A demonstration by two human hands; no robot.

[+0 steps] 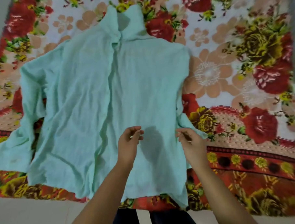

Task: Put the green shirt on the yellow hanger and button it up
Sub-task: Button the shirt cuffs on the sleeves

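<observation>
The pale green shirt (99, 100) lies spread flat on a flowered blanket, collar at the far end and hem near me. Its front runs open down the middle below the collar. Both sleeves are folded down along its sides. My left hand (129, 143) hovers above the lower right part of the shirt with fingers loosely curled and nothing in them. My right hand (190, 142) hovers just to the right, over the shirt's right edge near the sleeve cuff, fingers also loosely curled and holding nothing. No yellow hanger is in view.
The flowered blanket (243, 77) in red, yellow and peach covers the floor under the shirt. Bare pale floor (29, 218) shows along the near edge. My dark trouser legs (148, 220) stand at the bottom.
</observation>
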